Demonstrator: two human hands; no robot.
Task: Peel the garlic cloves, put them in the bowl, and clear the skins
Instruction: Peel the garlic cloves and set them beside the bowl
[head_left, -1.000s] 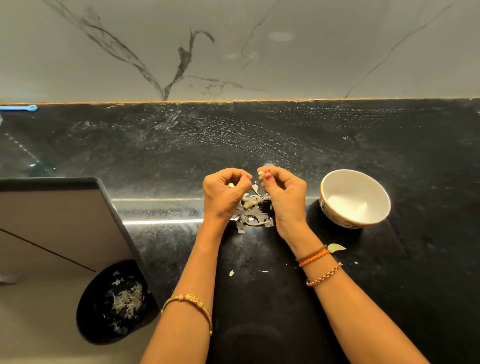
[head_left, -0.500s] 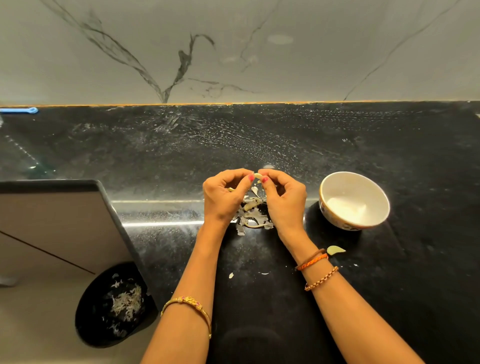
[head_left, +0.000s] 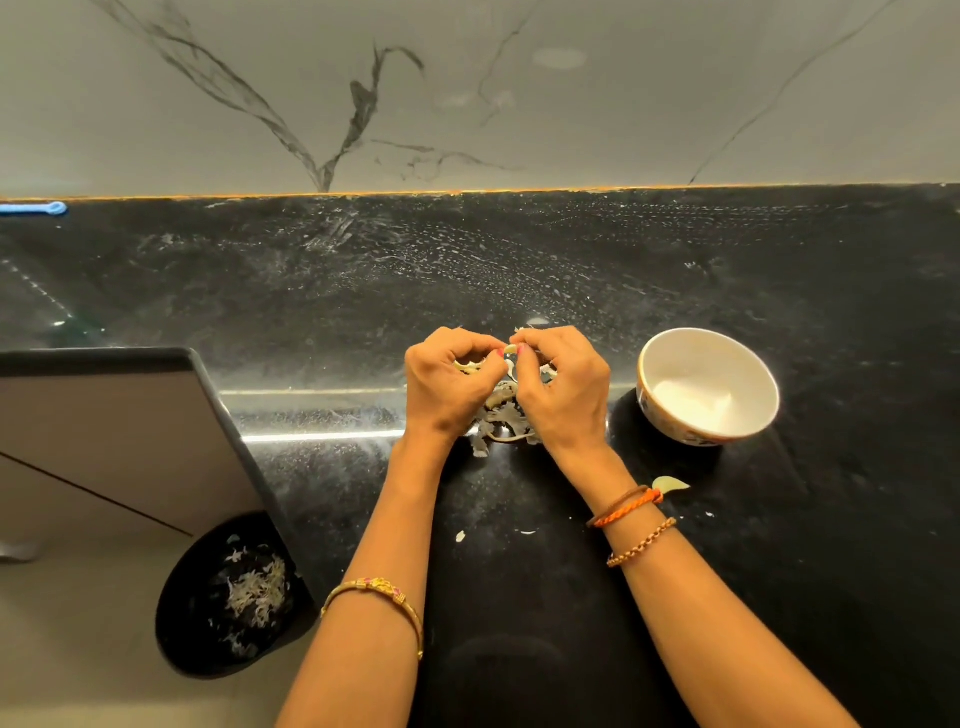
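Fingers: both hands curl inward with fingertips (head_left: 500, 354) meeting on a garlic clove (head_left: 510, 349), pinching it from both sides.
Left hand (head_left: 448, 391): left of the bowl, held over the pile of skins; a pale strip of skin shows under its curled fingers.
Right hand (head_left: 563, 387): between the left hand and the bowl, thumb and forefinger on the clove.
Bowl (head_left: 707, 385): white, upright on the black worktop (head_left: 831, 322); what lies inside I cannot tell.
Skins (head_left: 501, 423): heaped on the worktop left of the bowl, below both hands.
Loose clove (head_left: 671, 484): on the worktop nearer the person than the bowl, beside the right wrist.
Bin (head_left: 228, 597): black, far left of the bowl and below the worktop edge, with skins inside.
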